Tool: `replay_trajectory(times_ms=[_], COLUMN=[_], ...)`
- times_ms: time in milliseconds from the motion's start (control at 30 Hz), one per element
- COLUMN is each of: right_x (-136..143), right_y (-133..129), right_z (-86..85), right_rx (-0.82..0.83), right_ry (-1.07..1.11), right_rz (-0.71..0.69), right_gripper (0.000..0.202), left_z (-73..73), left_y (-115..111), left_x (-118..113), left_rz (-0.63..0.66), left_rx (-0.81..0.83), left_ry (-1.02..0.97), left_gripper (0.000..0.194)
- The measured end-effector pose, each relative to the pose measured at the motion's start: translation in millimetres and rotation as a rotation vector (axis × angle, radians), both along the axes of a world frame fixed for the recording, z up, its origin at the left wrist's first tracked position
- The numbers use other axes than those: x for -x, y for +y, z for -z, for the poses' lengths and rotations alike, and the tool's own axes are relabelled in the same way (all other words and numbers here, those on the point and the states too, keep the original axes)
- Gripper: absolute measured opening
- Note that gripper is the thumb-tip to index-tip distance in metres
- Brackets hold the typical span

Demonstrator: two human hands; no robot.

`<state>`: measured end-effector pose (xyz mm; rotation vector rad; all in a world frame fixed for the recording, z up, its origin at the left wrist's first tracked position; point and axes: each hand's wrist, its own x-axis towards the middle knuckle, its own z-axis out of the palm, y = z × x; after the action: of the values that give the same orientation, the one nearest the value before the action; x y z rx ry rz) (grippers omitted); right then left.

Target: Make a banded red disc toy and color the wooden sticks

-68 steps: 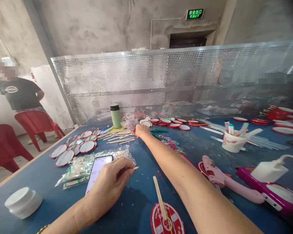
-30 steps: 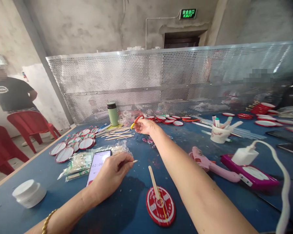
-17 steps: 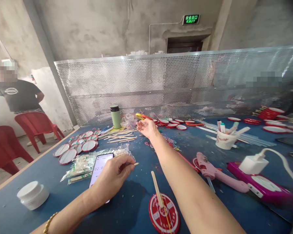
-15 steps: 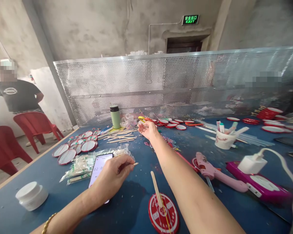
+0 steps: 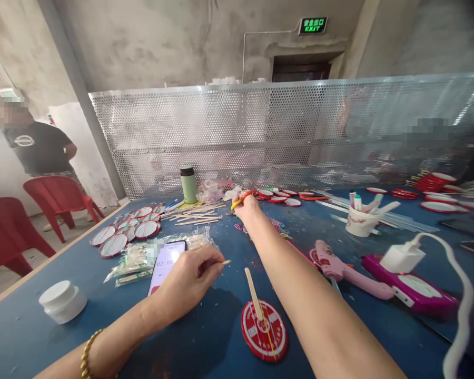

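Note:
My left hand [image 5: 199,271] is closed in a pinch on a thin wooden stick [image 5: 226,261], whose pale tip pokes out past the fingertips. Stretched far forward, my right hand [image 5: 245,208] has its fingers closed round the yellow and red handles of what look like scissors [image 5: 242,200]; the blades are hidden. Between my forearms a round red lid [image 5: 274,337] with white print lies on the blue table. A flat wooden craft stick [image 5: 251,287] rests on the lid and juts away from me, and a thin yellow line crosses the lid. Under my left wrist lies a phone [image 5: 166,263].
Left are a white jar [image 5: 63,301], plastic packets [image 5: 136,263] and several round lids [image 5: 114,245]. Loose sticks [image 5: 193,215] and a green bottle [image 5: 188,185] stand behind. Right are a pink glue gun [image 5: 343,271], purple power strip [image 5: 411,289] and paper cup [image 5: 361,221]. A perforated metal screen [image 5: 221,131] borders the table.
My right hand has gone from open beside the yellow handle to closed round the scissors. My left hand still pinches the stick. The view has shifted slightly.

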<state>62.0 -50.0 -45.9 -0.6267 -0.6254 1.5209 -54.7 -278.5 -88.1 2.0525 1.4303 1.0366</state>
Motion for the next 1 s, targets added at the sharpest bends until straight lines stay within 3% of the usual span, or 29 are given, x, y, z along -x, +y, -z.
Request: replay_trajectory(times_ms=[167, 233, 367, 433, 500, 667, 800, 1000], right_x=[7, 6, -12, -28, -45, -80, -90, -87], right_y=[-55, -88, -152, -176, -194, -209, -206, -201], right_z=[-40.2, -53.4, -62.3, -57.4, -47.2, -8.9, 12.8, 17.3], right_rx=[0.017, -0.015, -0.245, -0.325, -0.304, -0.239, -0.275, -0.318], right_ry=[-0.084, -0.125, -0.318, -0.465, -0.653, -1.032, -1.087, -1.048], right_rz=[-0.131, -0.198, -0.263, -0.27, -0.29, -0.366, -0.49, -0.487], right_gripper=[0.019, 0.024, 0.03, 0.04, 0.049, 0.052, 0.052, 0.057], left_z=[-3.9, -5.3, -10.1, -13.2, -16.4, -25.1, -36.3, -47.9], left_y=[5, 9, 17, 20, 22, 27, 31, 34], left_x=[3, 5, 12, 15, 17, 17, 11, -1], left_rz=[-0.034, -0.039, -0.058, -0.05, -0.04, -0.042, -0.051, -0.008], left_rx=[0.078, 0.116, 0.141, 0.184, 0.222, 0.19, 0.11, 0.194], left_ry=[-0.131, -0.209, -0.338, -0.418, -0.484, -0.528, -0.473, -0.559], left_gripper=[0.024, 0.025, 0.025, 0.026, 0.028, 0.026, 0.02, 0.022])
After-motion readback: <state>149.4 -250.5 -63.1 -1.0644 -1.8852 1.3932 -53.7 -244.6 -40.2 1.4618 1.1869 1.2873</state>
